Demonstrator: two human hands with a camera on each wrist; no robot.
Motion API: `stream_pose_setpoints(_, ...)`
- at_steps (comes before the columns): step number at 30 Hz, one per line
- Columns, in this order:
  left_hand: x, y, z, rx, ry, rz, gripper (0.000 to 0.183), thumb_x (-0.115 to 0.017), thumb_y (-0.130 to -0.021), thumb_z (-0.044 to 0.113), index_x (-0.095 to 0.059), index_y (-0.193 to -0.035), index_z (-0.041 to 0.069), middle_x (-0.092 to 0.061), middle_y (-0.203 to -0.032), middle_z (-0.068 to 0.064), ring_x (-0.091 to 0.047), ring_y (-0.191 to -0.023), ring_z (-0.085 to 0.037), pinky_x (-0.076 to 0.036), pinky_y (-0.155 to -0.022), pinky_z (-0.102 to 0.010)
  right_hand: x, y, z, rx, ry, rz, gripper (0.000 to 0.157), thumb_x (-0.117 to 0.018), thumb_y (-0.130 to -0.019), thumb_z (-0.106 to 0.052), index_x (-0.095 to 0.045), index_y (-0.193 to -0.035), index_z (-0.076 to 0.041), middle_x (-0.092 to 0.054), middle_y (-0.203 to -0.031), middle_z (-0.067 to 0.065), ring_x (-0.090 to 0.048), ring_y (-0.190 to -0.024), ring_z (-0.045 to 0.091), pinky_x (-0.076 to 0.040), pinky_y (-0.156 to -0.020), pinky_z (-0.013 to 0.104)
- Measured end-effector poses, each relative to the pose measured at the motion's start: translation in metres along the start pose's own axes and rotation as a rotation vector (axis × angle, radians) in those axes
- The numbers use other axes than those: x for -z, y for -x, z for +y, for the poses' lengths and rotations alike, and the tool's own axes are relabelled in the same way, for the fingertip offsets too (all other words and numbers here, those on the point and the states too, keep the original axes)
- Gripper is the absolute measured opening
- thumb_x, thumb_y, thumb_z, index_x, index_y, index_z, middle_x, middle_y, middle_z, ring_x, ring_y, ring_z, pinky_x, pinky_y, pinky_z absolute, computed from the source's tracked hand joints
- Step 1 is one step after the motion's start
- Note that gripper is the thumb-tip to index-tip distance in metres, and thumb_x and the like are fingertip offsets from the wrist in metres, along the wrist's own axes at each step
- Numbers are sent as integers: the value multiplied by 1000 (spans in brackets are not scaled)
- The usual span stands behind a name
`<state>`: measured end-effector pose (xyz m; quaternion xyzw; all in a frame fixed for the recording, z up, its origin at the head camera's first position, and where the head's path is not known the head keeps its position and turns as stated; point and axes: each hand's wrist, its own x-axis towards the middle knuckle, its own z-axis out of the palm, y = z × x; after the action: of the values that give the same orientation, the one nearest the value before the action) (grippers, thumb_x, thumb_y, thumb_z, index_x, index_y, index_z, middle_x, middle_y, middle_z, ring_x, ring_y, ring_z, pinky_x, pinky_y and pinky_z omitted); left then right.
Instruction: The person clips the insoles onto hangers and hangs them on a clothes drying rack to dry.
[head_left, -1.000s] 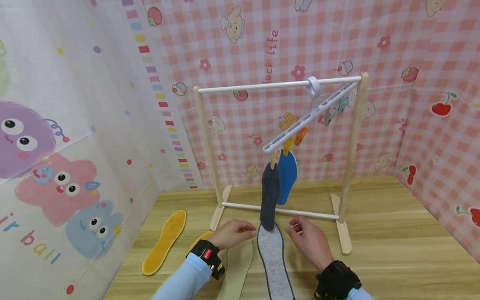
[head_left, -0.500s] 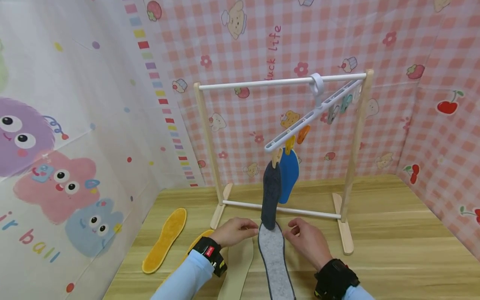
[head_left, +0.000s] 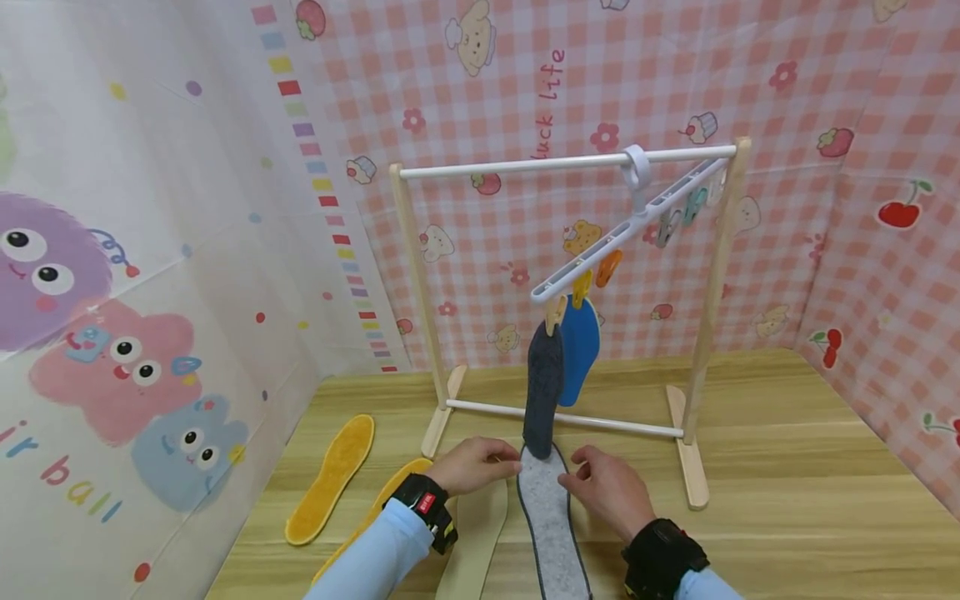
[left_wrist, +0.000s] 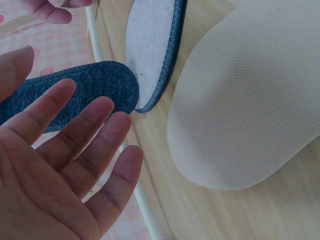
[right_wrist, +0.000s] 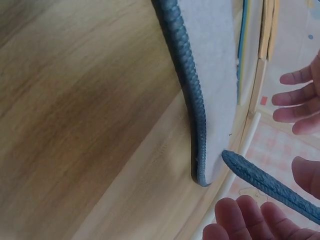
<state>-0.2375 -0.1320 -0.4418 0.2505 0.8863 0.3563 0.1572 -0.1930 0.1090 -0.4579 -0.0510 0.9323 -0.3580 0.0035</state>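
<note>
A dark blue-grey insole (head_left: pixel 543 383) hangs from a wooden clothespin (head_left: pixel 555 317) on the hanger. Below its lower end, a light grey insole (head_left: pixel 546 517) with a dark stitched edge lies on the table. My left hand (head_left: pixel 476 467) is at the left of the grey insole's far end, above a beige insole (left_wrist: pixel 245 100). Loosely bent and spread, its fingers hold nothing in the left wrist view. My right hand (head_left: pixel 609 490) is on the other side, fingers relaxed with nothing in them. The right wrist view shows the hanging insole (right_wrist: pixel 270 185) between both hands.
A white hanger (head_left: pixel 592 258) with several clips hangs askew from a wooden-legged rack (head_left: pixel 712 292). Behind the dark insole hangs a blue insole (head_left: pixel 581 350) under a yellow clip (head_left: pixel 582 287). Two yellow insoles lie at left, one (head_left: pixel 330 479) fully visible, one (head_left: pixel 386 500) partly behind my left arm.
My right hand has shifted slightly left, closer to the insoles. My left hand stays nearly in place beside the grey insole. The head view has shifted a little.
</note>
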Motion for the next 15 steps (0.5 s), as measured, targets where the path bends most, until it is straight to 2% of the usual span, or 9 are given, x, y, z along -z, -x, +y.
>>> stream_pose_setpoints(10, 2, 1, 4, 11, -29, -15, 35, -60, -100, 30, -68, -122, 4, -70, -111, -1, -63, -102, -15, -50, -86, -33, -6, -5, -7, -14, 105, -73, 41, -75, -87, -30, -67, -114, -1, -68, -90, 6, -62, -77, 20, -50, -68, 41)
stream_pose_setpoints(15, 1, 0, 5, 21, -36, -16, 36, -60, -100, 32, -68, -121, 4, -70, -109, 0, -63, -101, -15, -50, -86, -33, -9, -7, -10, 11, 122, -80, 41, -76, -85, -31, -68, -112, -2, -67, -84, 3, -59, -71, 18, -47, -62, 37)
